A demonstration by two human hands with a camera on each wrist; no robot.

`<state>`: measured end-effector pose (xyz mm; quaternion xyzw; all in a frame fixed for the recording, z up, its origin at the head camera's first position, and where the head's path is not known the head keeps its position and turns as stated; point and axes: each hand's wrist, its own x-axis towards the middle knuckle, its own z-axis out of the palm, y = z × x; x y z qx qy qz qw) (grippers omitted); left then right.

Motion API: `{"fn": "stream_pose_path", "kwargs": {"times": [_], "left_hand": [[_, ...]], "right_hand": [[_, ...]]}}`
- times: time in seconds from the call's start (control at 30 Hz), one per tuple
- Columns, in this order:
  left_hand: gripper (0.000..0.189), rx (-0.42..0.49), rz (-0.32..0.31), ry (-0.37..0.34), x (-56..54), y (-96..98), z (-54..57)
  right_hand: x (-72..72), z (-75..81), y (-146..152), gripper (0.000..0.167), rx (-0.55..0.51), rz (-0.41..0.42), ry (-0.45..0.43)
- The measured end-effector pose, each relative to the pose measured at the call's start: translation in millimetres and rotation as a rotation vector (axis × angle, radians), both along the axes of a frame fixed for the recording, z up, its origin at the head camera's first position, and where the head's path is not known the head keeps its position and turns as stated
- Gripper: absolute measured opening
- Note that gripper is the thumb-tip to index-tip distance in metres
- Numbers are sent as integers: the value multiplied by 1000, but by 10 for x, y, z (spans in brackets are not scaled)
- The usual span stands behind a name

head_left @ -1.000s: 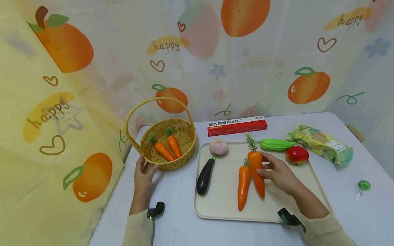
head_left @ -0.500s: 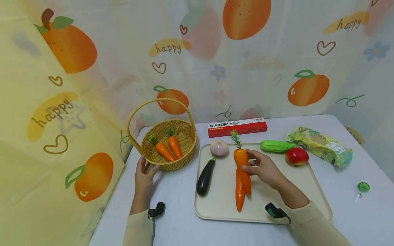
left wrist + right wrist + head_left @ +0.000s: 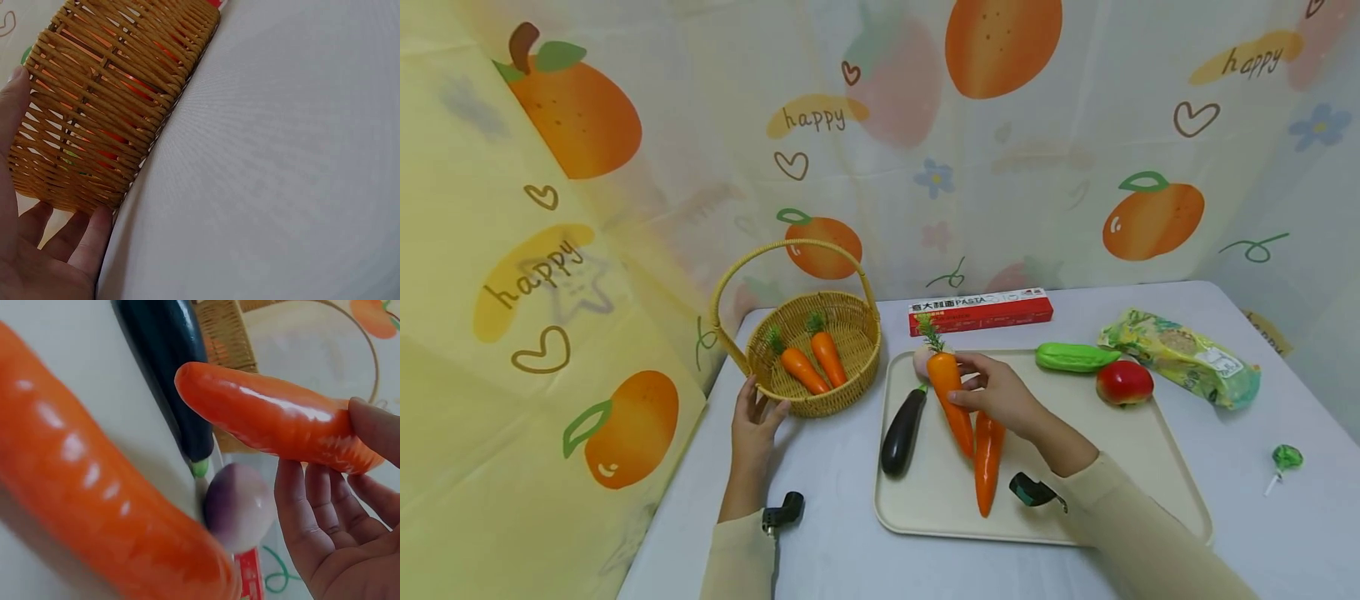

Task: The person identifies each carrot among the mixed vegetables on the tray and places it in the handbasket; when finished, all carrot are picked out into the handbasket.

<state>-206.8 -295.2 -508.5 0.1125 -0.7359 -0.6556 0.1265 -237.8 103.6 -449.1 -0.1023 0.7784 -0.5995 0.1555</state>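
My right hand (image 3: 1003,400) pinches an orange carrot (image 3: 951,404) with a green top, holding it over the left half of the beige tray (image 3: 1105,492). A second carrot (image 3: 988,471) lies on the tray, partly behind the held one in the head view. Left of it rests a dark eggplant (image 3: 903,433). A round pale purple vegetable (image 3: 239,506), mostly hidden in the head view, sits at the tray's back left. My left hand (image 3: 757,429) holds the near side of a wicker basket (image 3: 100,94), thumb and fingers spread against its wall. Two carrots (image 3: 827,358) lie inside.
On the tray's back right are a green gourd-like vegetable (image 3: 1077,357) and a red mango-like fruit (image 3: 1124,382). A red pasta box (image 3: 981,312) lies behind the tray. To the right are a yellow-green packet (image 3: 1180,354) and a green lollipop (image 3: 1287,457). The basket's tall handle (image 3: 790,242) arches over it.
My right hand has carried the carrot leftward across the tray, past the lying carrot to in front of the pale purple vegetable. My left hand stays at the basket.
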Motion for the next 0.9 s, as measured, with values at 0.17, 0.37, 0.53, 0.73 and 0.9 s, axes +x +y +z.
{"fn": "stream_pose_path", "kwargs": {"times": [0.17,0.37,0.53,0.73,0.9], "left_hand": [[87,7,0,-1,12,7,20],[88,1,-3,-7,27,2,39],[87,11,-1,3,-2,-16,10],[88,8,4,6,-80,-92,-164],[86,-7,11,25,-84,-89,-234]], "right_hand": [[-94,-12,-177,64,-29,32,22],[-221,48,-422,63,-1,65,45],[-390,132,-615,61,41,96,97],[-594,249,-847,61,30,117,89],[-715,333,-1007,62,-14,122,49]]}}
